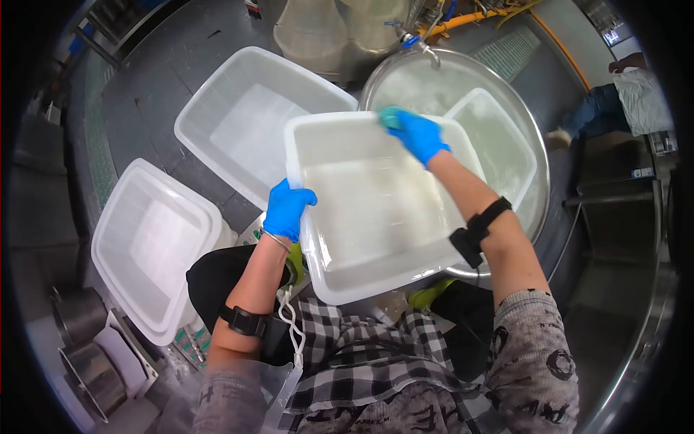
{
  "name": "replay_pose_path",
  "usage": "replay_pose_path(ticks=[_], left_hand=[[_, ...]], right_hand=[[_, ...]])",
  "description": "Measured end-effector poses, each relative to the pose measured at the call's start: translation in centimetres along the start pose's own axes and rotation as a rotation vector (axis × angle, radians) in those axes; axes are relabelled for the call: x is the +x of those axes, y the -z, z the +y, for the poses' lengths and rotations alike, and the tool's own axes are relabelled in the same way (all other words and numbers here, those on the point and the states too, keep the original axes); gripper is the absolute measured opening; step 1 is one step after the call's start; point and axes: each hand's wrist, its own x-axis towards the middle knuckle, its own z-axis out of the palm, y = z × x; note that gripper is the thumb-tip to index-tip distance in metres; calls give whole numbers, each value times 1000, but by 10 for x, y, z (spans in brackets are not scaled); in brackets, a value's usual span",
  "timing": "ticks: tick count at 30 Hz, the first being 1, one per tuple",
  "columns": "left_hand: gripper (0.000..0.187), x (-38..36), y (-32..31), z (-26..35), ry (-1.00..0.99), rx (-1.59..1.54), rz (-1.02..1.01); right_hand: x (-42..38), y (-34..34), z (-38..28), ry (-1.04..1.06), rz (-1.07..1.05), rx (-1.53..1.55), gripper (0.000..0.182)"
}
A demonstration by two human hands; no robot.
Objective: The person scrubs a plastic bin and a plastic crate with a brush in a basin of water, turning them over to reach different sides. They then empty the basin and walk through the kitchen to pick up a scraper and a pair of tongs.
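A white rectangular tub [376, 210] is tilted in front of me, its inside facing up and wet. My left hand [286, 210], in a blue glove, grips the tub's left rim with its fingers closed. At the far rim, my right hand [418, 135], also gloved in blue, holds a green scrubbing pad [390, 117] against the tub, slightly blurred. Behind the tub's right side stands a large round metal basin [538, 173] of cloudy water, with another white tub [499, 137] partly under the water.
Empty white tubs rest on the floor at the upper left [246, 116] and left [155, 249]. A metal tap [428, 52] hangs over the basin. At the right is a person's leg [596, 112]. Metal pots [94, 376] are at the lower left.
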Motion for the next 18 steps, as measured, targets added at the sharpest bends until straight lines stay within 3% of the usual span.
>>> replay_pose_path(ticks=[1, 3, 5, 7, 11, 13, 16, 17, 18], left_hand=[[31, -1, -2, 0, 8, -12, -1], [32, -1, -5, -2, 16, -22, -2], [23, 3, -10, -9, 31, 40, 23], [23, -4, -16, 0, 43, 29, 26], [33, -3, -8, 2, 43, 14, -6], [32, -1, -9, 0, 41, -1, 7], [31, 0, -13, -4, 31, 31, 27], [30, 0, -16, -5, 20, 75, 39], [30, -2, -18, -2, 19, 76, 36]], right_hand=[[-7, 9, 18, -259, 21, 324, 25], [-9, 24, 24, -400, -145, -229, 24], [0, -11, 3, 42, -13, -35, 23], [14, -20, -51, 196, -202, -242, 26], [13, -13, -36, -25, -264, 35, 27], [2, 9, -10, -317, -307, 74, 28], [0, 0, -6, -255, -284, 80, 26], [-2, -15, -16, -27, -278, -172, 26], [1, -32, -35, 37, -249, -158, 25]])
